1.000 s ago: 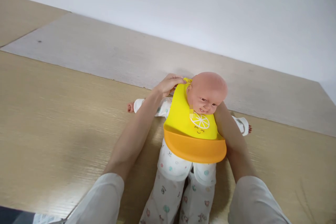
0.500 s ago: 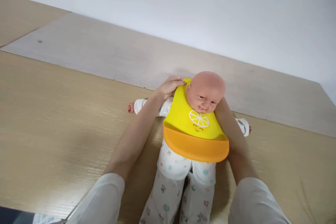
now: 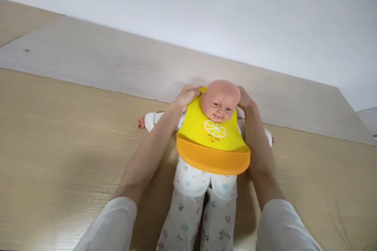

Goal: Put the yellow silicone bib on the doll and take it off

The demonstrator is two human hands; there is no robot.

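Observation:
A baby doll lies on its back with its bald vinyl head (image 3: 220,100) facing up. It wears a yellow silicone bib (image 3: 210,137) with a lemon-slice face and an orange catch pocket (image 3: 213,160), over white patterned pyjamas (image 3: 197,211). My left hand (image 3: 187,96) grips the bib's upper corner beside the doll's neck. My right hand (image 3: 244,98) sits at the opposite side of the neck, by the other upper corner, its fingertips hidden behind the doll's head.
The doll lies on a pale wooden tabletop (image 3: 59,145). A lighter grey board (image 3: 103,59) lies beyond it, below a white wall (image 3: 206,8). The doll's arms spread to both sides. White sleeves (image 3: 108,225) enter at the bottom.
My right hand has come up from beneath the bib's edge to the doll's neck. The doll's head has turned to face straight up, and the view has shifted slightly.

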